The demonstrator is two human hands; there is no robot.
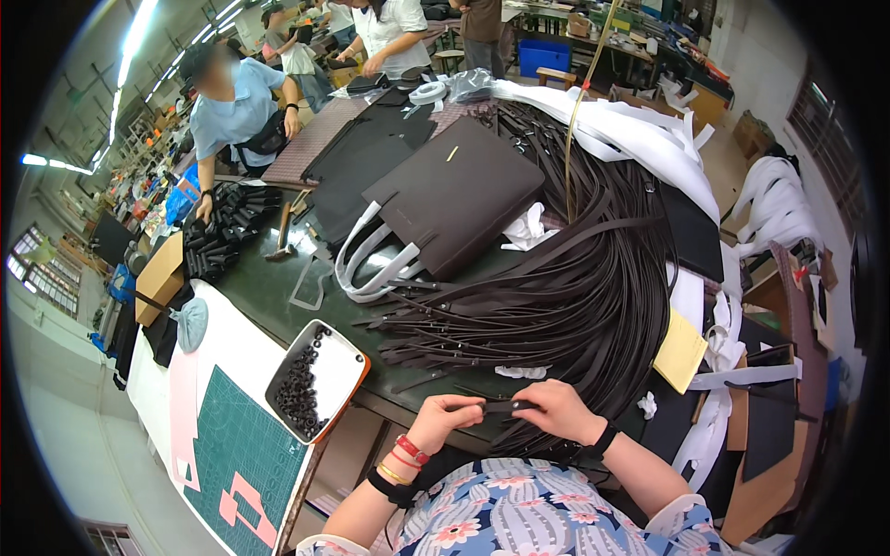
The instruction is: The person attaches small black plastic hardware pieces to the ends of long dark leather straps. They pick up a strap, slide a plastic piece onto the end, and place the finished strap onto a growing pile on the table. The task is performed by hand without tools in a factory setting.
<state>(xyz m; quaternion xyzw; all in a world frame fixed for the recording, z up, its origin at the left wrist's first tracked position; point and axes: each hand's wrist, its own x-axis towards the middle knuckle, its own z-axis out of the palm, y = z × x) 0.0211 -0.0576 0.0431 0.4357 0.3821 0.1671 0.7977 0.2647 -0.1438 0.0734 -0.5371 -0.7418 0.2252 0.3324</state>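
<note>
At the bench [264, 295], we are finding left grip [447, 419] and right grip [560, 411] pinched closed on a dark strip [501, 407]; we are judging this positioning, next needing steadiness.

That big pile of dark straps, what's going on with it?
Someone at the table is pinching a dark strap between the left hand and the right hand, just in front of the big pile of dark straps. A dark bag with pale-covered handles lies behind the pile. To the left, a tray holds small black pieces. Across the table, a person in a light blue shirt has one hand by a black heap.
</note>
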